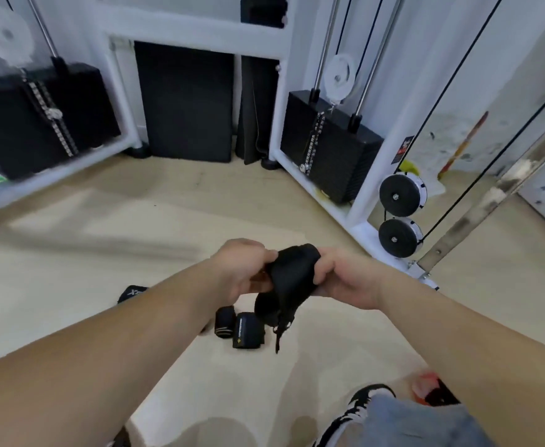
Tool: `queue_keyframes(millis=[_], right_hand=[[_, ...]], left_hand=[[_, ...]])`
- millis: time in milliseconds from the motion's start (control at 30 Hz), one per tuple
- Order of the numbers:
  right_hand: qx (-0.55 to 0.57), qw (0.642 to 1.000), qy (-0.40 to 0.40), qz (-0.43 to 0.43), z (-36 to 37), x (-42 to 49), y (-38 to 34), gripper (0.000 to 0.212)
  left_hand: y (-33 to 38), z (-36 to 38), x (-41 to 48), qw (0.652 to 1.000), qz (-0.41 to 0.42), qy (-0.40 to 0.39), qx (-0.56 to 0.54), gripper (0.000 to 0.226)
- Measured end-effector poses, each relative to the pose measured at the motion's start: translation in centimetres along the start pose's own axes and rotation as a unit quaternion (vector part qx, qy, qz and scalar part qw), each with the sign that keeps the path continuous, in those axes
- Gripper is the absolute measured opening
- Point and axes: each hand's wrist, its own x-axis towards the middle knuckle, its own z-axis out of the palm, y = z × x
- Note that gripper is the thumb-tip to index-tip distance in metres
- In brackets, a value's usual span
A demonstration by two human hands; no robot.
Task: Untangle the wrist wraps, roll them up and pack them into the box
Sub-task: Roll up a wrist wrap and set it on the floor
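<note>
Left hand (248,269) and right hand (338,279): both grip black wrist wrap (288,279) at its top | wrap hangs between them, long axis downward | two rolled wraps (240,325) on floor below, nearer left hand | box unseen

Pale wood floor (103,253), white cable machine (358,201), 2 black weight stacks (332,156).

Black wrist wrap (288,279) — bunched between left hand (245,269) and right hand (338,279), one strap end dangling. Two rolled wraps (247,329) sit side by side on the floor (103,253) beneath; a fourth wrap (132,293) lies leftward — partly hidden.
</note>
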Motion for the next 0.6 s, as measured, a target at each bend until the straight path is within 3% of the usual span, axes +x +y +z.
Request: queue_keyframes(millis=[67,133,267,433,600], right_hand=[[-0.029,0.999,-0.030,0.004,0.7,-1.3,-2.4,0.061],[-0.088,0.995,-0.039,0.013,1.8,-2.2,-4.6,0.045],[-0.197,0.980,-0.006,0.035,5.5,-2.9,-6.8,0.043],[-0.065,0.997,0.015,-0.037,8.2,-1.5,-7.4,0.037],[0.017,0.995,0.071,-0.074,9.0,1.4,-8.1,0.044]], left_hand=[[1.7,-1.2,-2.1,0.999,0.026,0.022,-0.015,0.015],[3.0,-2.6,-4.1,0.997,0.056,0.033,-0.031,0.022],[4.3,-5.0,-7.0,0.994,0.106,-0.023,-0.032,0.037],[4.6,-7.2,-7.8,0.982,0.156,-0.045,-0.097,0.048],[4.5,-7.5,-6.6,0.987,0.138,0.025,-0.077,0.040]])
